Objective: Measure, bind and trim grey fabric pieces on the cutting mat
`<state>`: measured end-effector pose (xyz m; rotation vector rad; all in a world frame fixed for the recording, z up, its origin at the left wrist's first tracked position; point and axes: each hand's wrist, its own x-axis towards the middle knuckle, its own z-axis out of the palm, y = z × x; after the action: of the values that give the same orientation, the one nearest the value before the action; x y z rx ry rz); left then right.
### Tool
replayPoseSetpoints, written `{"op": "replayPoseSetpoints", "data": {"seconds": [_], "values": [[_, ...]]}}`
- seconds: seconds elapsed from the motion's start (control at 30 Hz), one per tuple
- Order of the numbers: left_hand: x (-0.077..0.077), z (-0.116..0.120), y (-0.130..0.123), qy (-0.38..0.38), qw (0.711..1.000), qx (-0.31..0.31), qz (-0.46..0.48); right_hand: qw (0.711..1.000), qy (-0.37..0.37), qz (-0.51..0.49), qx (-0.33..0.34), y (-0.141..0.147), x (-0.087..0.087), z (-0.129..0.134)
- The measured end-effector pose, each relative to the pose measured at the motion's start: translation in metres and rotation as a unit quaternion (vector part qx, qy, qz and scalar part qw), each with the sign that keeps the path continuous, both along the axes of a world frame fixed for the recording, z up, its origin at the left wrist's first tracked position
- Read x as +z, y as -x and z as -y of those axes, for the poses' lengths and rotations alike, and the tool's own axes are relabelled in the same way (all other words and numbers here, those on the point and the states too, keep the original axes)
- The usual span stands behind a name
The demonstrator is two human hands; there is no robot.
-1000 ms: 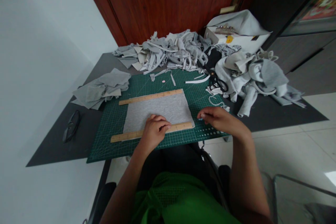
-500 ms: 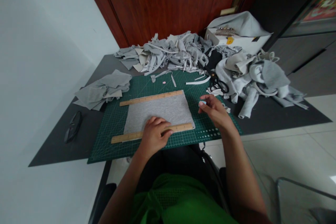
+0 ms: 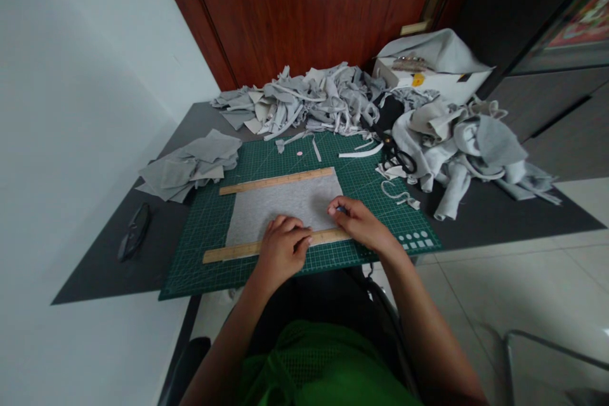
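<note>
A grey knit fabric piece lies flat on a green cutting mat. One wooden ruler lies along its far edge and another wooden ruler along its near edge. My left hand rests flat across the near ruler and the fabric, fingers extended, pressing down. Above the right end of that ruler, my right hand is closed in a pinch on a small light-blue piece of chalk, mostly hidden by the fingers.
Grey fabric pieces are stacked at left, near dark glasses. Scraps heap along the back. Black scissors lie by more crumpled fabric at right. A white box stands behind. A small pink disc is on the mat.
My right hand has moved left and toward me, from beside the fabric to over its right end at the near ruler, still pinching the chalk. My left hand stays on the ruler.
</note>
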<state>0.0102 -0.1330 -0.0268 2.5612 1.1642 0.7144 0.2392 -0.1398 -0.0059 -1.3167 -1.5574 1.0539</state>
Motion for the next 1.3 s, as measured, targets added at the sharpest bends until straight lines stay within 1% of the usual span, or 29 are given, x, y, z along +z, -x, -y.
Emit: {"op": "replayPoseSetpoints", "data": {"seconds": [0.07,0.1,0.2,0.27,0.33,0.43,0.57,0.73,0.83,0.93,1.0,1.13,1.2,1.3], "values": [[0.0,0.001,0.0,-0.003,1.0,0.003,-0.002,0.994,-0.024,0.105,0.009,0.007,0.003,0.004],[0.0,0.001,0.0,-0.006,1.0,0.003,-0.005,0.987,-0.023,0.158,0.015,0.011,0.005,0.007],[0.001,0.001,-0.001,-0.009,1.0,-0.001,-0.011,0.952,0.007,0.305,0.028,0.024,0.013,0.019],[0.001,0.0,-0.001,-0.006,1.0,-0.005,-0.008,0.931,0.025,0.364,0.023,0.033,0.019,0.027],[0.001,0.0,-0.001,-0.003,1.0,-0.006,-0.005,0.916,0.034,0.4,0.019,0.04,0.023,0.034],[0.001,-0.001,-0.001,-0.003,1.0,-0.006,-0.009,0.904,0.041,0.425,0.028,0.048,0.026,0.04],[0.001,0.0,-0.001,-0.002,1.0,-0.004,-0.009,0.896,0.057,0.439,0.036,0.053,0.026,0.04],[0.003,0.0,-0.001,-0.001,1.0,-0.007,-0.023,0.884,0.078,0.46,0.021,0.058,0.03,0.04],[0.004,0.001,-0.001,-0.008,0.999,-0.006,-0.04,0.883,0.071,0.463,0.029,0.06,0.033,0.04],[0.005,0.003,-0.001,-0.015,0.999,-0.003,-0.049,0.876,0.07,0.477,0.015,0.06,0.034,0.039],[0.005,0.004,-0.001,-0.018,0.999,-0.006,-0.047,0.871,0.075,0.486,0.003,0.059,0.033,0.037],[0.003,0.004,0.0,-0.033,0.999,-0.013,-0.031,0.868,0.067,0.491,-0.009,0.052,0.028,0.035],[0.001,0.004,0.001,-0.04,0.999,-0.01,-0.024,0.869,0.059,0.49,0.004,0.046,0.026,0.035],[-0.001,0.004,0.002,-0.049,0.999,-0.009,-0.022,0.874,0.039,0.482,0.043,0.038,0.028,0.035]]}}
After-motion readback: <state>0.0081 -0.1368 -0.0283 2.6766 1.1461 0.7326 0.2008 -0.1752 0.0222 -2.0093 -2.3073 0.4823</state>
